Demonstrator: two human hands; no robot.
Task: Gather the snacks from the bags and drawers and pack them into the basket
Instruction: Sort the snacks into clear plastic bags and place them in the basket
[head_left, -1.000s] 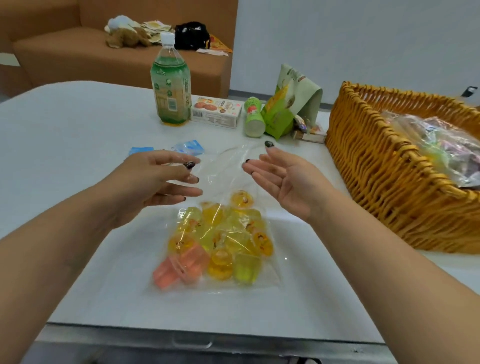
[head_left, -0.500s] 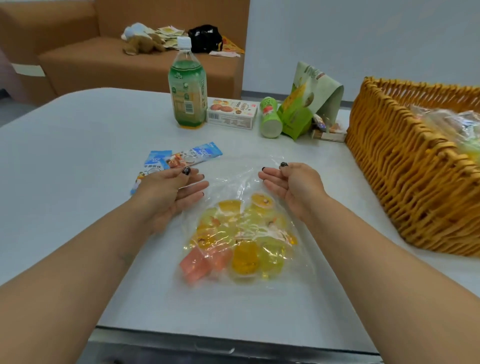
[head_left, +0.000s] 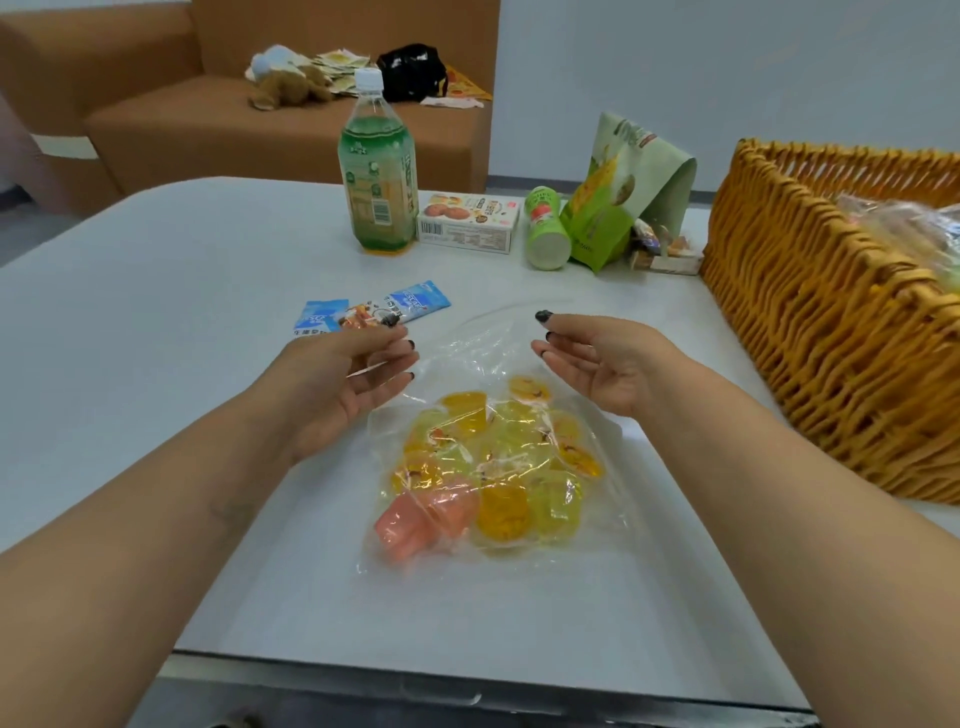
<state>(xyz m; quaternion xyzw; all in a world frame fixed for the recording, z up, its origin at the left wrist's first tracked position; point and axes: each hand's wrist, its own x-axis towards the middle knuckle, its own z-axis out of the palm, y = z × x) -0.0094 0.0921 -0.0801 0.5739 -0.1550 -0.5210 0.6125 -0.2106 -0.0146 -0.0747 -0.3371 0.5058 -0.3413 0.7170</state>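
Note:
A clear plastic bag of jelly cups, yellow, green and orange, lies flat on the white table in front of me. My left hand hovers at the bag's upper left with fingers straight, palm turned inward. Opposite it, at the bag's upper right, my right hand is also held with straight fingers. Neither hand holds anything. A woven wicker basket stands at the right with wrapped snacks inside.
Blue snack packets lie just beyond my left hand. Farther back stand a green drink bottle, a biscuit box, a small green can and a green pouch. A brown sofa is behind the table.
Both hands have lifted off the bag's top and spread slightly apart. The bag stays where it was on the table.

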